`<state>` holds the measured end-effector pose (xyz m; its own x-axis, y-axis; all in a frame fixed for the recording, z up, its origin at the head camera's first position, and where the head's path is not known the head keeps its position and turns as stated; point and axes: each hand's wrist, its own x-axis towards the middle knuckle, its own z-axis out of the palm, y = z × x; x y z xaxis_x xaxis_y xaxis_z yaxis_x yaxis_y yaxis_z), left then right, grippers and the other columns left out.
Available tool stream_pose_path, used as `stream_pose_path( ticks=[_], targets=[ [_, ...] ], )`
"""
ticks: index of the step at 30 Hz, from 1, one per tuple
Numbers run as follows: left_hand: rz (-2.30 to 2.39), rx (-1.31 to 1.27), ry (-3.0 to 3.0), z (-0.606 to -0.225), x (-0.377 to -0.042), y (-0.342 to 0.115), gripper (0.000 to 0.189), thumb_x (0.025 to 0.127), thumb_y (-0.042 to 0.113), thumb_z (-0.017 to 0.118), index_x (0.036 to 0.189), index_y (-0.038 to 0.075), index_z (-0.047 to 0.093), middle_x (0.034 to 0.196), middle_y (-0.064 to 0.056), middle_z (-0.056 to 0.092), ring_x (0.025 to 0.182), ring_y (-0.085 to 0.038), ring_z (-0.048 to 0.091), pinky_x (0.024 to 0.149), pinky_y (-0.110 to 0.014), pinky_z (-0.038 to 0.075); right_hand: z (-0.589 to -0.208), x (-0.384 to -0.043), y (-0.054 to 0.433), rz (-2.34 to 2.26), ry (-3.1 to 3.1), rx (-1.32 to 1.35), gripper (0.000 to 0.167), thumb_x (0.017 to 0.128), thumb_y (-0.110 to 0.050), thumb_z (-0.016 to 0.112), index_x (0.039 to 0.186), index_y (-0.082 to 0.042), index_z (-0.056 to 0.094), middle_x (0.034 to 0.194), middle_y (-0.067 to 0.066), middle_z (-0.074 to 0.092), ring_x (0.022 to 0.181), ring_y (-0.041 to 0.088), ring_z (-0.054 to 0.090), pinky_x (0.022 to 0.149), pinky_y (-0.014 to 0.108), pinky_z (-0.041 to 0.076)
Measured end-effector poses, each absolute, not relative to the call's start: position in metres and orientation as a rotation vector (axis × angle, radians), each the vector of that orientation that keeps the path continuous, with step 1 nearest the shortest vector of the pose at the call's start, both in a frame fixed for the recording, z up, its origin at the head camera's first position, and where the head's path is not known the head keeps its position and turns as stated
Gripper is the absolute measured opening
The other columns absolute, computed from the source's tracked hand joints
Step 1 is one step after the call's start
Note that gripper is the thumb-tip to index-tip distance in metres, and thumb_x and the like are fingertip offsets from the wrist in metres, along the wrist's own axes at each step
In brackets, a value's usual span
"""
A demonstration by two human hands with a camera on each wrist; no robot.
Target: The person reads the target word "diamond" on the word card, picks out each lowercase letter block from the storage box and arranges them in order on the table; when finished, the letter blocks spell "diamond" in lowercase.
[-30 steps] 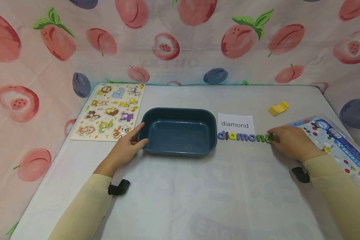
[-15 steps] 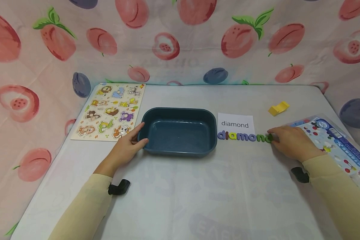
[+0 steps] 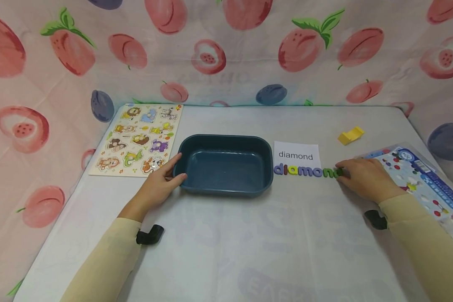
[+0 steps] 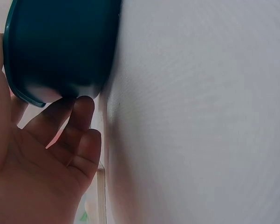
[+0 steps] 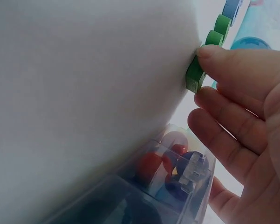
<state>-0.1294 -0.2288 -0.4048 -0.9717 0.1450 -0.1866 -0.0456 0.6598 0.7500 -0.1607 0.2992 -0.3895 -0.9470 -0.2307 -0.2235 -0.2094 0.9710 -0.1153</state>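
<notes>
My left hand (image 3: 156, 184) holds the left end of a dark blue plastic tub (image 3: 226, 170), thumb and index fingertip at its rim. In the left wrist view, the other fingers touch the outside of the tub (image 4: 60, 46). Over on the right, my right hand (image 3: 370, 178) pinches a green letter d (image 5: 194, 77), the last in a row of coloured letters reading "diamond". Beside it lies a green letter n (image 3: 327, 173), then a blue o (image 3: 317, 173). A white card (image 3: 287, 147) printed "diamond" lies just behind the row. My right fingers partly hide the d in the head view.
An animal puzzle board (image 3: 139, 140) lies at the back left. A yellow block (image 3: 351, 136) sits at the back right. Close by my right hand is a clear plastic case (image 3: 419, 176) with a blue printed cover, coloured balls showing inside.
My right hand has shifted very slightly left at the green d, which sits closer to the n. My left hand and the tub stay in place.
</notes>
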Motion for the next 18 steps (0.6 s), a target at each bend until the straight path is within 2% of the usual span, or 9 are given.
stream_pose_path(
  ticks=[6, 18],
  targets=[
    [1.198, 0.078, 2.651, -0.4045, -0.1295, -0.2284, 0.072, 0.098, 0.046, 0.061, 0.160, 0.035, 0.026, 0.158, -0.019, 0.033, 0.139, -0.036, 0.041, 0.111, -0.055, 0.031, -0.3885, -0.1600, 0.2992, -0.140, 2.891, -0.335, 0.046, 0.091, -0.020, 0.075, 0.126, 0.008, 0.063, 0.118, 0.030, 0.063, 0.114, 0.049, 0.054, 0.101, 0.069, 0.032],
    [1.207, 0.072, 2.645, -0.4043, -0.1295, -0.2284, 0.072, 0.098, 0.048, 0.061, 0.160, 0.036, 0.026, 0.159, -0.017, 0.031, 0.139, -0.035, 0.041, 0.112, -0.054, 0.031, -0.3883, -0.1604, 0.2990, -0.127, 2.893, -0.354, 0.044, 0.091, -0.017, 0.075, 0.125, 0.008, 0.063, 0.117, 0.030, 0.064, 0.112, 0.050, 0.055, 0.099, 0.069, 0.034]
  ],
)
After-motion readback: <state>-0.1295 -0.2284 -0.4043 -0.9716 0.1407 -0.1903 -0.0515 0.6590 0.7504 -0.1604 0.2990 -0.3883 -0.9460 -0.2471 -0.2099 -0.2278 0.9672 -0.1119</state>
